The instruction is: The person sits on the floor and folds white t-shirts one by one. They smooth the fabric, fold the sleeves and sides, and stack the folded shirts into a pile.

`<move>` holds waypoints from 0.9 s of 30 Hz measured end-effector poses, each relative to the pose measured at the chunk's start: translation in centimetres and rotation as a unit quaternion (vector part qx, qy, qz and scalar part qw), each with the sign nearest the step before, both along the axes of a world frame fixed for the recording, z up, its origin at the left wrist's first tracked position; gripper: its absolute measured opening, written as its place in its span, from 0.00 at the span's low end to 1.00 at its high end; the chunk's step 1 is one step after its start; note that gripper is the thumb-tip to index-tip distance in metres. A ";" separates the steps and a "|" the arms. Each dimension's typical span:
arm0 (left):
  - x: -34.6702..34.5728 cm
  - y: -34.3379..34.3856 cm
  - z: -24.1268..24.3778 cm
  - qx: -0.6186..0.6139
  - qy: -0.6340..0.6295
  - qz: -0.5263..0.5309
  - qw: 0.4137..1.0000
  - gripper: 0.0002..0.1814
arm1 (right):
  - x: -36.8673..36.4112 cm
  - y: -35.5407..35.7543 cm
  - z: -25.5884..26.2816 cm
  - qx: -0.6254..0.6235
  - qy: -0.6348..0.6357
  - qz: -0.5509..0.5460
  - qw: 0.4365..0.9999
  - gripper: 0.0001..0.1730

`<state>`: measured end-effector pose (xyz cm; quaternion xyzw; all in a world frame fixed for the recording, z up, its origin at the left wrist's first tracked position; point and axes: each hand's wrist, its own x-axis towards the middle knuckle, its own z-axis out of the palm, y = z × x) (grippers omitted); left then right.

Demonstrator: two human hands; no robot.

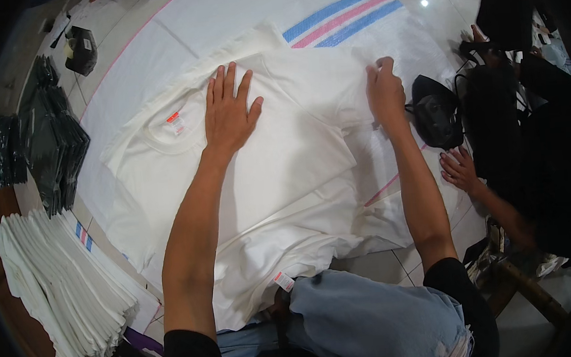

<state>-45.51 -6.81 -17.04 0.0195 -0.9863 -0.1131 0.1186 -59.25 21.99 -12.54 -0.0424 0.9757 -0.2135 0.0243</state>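
Note:
A white T-shirt (277, 134) lies spread out in front of me, its collar toward the left with a red-and-white label (175, 122) inside. My left hand (229, 107) rests flat on the upper part of the shirt near the collar, fingers apart, holding nothing. At the far right side of the shirt, my right hand (386, 92) has its fingers curled around the edge of a sleeve (351, 92). More white fabric (281, 249), bunched and bearing another label (284, 281), lies between the shirt and my knees.
Beneath is a white woven plastic sheet (232, 11) with blue and pink stripes. Folded white garments (68, 291), black plastic packets (54, 146) and a tape dispenser (80, 50) line the left. On the right are a black fabric item (436, 111) and another person's hand (460, 170).

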 end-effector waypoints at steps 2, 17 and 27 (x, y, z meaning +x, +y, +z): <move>-0.1 -0.2 0.1 0.002 0.002 -0.001 1.000 0.31 | 0.7 0.3 -1.1 0.059 0.011 0.018 0.998 0.20; 0.8 0.4 0.2 0.001 0.013 -0.001 1.000 0.31 | -0.5 -1.8 -6.4 0.159 0.128 0.141 0.969 0.42; 17.5 8.7 3.5 0.321 -0.012 -0.063 0.945 0.11 | 6.0 4.0 -0.4 0.001 0.141 0.184 0.973 0.11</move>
